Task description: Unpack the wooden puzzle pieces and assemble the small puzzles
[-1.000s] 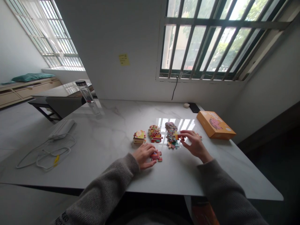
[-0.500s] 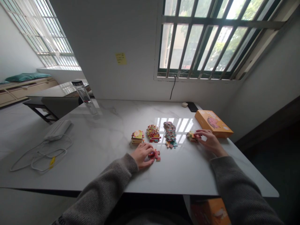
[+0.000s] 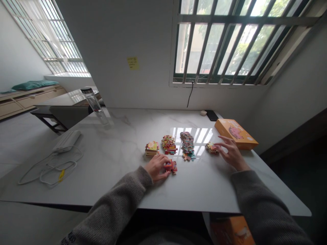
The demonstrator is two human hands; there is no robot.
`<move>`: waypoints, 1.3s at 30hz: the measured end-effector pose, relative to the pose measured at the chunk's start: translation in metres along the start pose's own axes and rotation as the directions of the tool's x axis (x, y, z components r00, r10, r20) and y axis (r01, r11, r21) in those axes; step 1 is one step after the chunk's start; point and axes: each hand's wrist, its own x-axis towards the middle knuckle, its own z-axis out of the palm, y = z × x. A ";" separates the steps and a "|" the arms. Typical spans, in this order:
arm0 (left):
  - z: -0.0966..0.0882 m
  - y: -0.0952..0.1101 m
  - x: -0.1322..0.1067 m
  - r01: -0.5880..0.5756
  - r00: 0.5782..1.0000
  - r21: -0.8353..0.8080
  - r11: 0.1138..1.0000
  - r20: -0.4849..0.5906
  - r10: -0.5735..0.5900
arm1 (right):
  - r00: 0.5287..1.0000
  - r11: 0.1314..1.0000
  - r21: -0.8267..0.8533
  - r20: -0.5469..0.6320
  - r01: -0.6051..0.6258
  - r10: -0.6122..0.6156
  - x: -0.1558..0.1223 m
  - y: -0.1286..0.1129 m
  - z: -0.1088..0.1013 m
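My left hand (image 3: 156,167) rests on the white marble table (image 3: 117,160), its fingers curled round a few joined red jigsaw pieces (image 3: 171,166). Beyond it lie three heaps of pieces: a small stack (image 3: 152,148), a red and yellow heap (image 3: 169,144) and a taller dark heap (image 3: 187,145). My right hand (image 3: 231,153) hovers open, fingers spread, just right of a small cluster of pieces (image 3: 212,148) and holds nothing. The orange puzzle box (image 3: 235,133) lies flat behind that hand.
A clear bottle with a black cap (image 3: 95,105) stands at the table's far left. A white power strip (image 3: 67,141) with a looped cable (image 3: 48,168) lies near the left edge. A dark phone (image 3: 212,116) and a small white object (image 3: 203,113) sit by the wall.
My right hand carried a piece from the dark heap over to the cluster by the box, set it down and opened. My left hand stayed on the red pieces.
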 end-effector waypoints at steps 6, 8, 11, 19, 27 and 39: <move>-0.004 0.004 0.001 -0.021 0.993 0.018 1.000 -0.119 0.023 | 0.954 0.948 0.130 0.040 0.291 -0.298 0.003 -0.101 0.027; -0.005 0.005 0.002 -0.048 0.986 0.030 0.998 -0.160 0.053 | 0.916 0.903 0.250 0.113 0.348 -0.385 0.000 -0.139 0.040; -0.007 0.007 0.003 -0.087 0.972 0.040 0.995 -0.216 0.094 | 0.873 0.862 0.365 0.202 0.353 -0.443 -0.004 -0.178 0.055; -0.006 0.004 0.000 -0.056 0.954 -0.126 0.991 -0.299 0.016 | 0.898 0.846 0.441 0.171 0.299 -0.406 0.000 -0.184 0.061; -0.001 -0.005 -0.003 0.022 0.998 -0.002 1.000 0.063 -0.022 | 0.999 0.993 0.114 -0.041 0.036 -0.031 0.007 -0.062 0.028; -0.005 0.000 0.000 0.098 0.979 0.034 0.995 0.178 -0.103 | 0.993 0.985 0.134 0.058 -0.105 0.098 -0.007 0.017 0.000</move>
